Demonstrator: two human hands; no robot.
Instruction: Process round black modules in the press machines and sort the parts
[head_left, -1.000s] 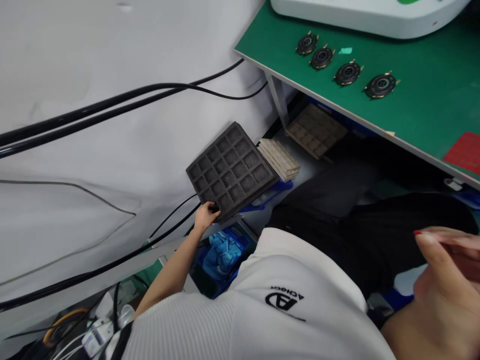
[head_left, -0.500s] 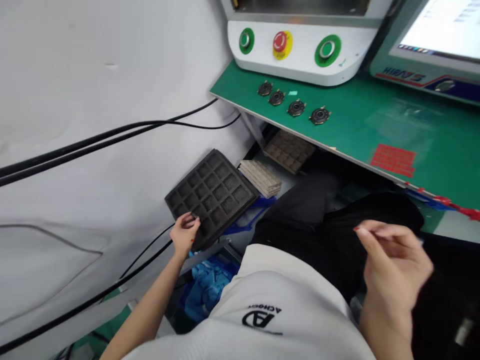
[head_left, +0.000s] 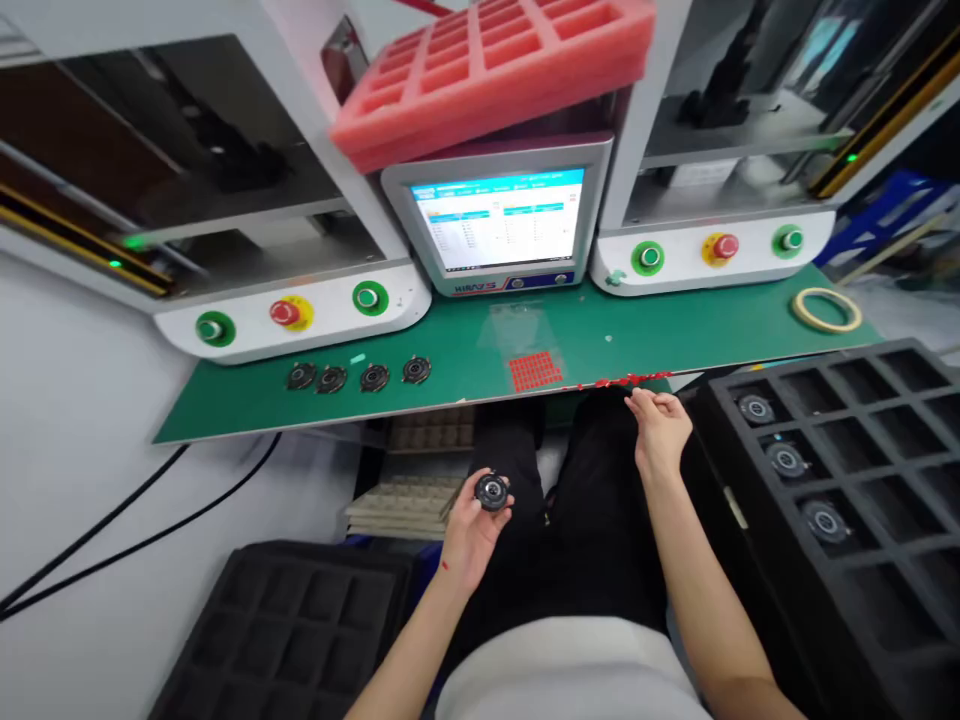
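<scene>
Above my lap, my left hand [head_left: 474, 525] grips a round black smartwatch case [head_left: 492, 490], with its ringed face turned up. A small red bit sticks to that wrist. My right hand [head_left: 658, 425] is at the bench's front edge, thumb and fingers pinched together beside a row of red sticker bits [head_left: 634, 380]; whatever is between the fingertips is too small to make out. Several similar watch cases [head_left: 375, 377] lie in a row on the left of the green bench [head_left: 450, 345]. A sheet of red stickers [head_left: 535, 371] lies near the edge, left of my right hand.
A black foam tray [head_left: 739, 510] with watch cases in some pockets stands at right. Another dark tray [head_left: 300, 625] is low at left, near stacked pale trays [head_left: 401, 507]. Two presses with buttons flank a monitor [head_left: 502, 225]; a pink foam tray [head_left: 495, 75] rests above it. Tape roll [head_left: 826, 310] at right.
The view has swung right and up toward the bench. My left hand has left the dark tray and now holds a watch case over my lap. My right hand has moved forward to the bench edge.
</scene>
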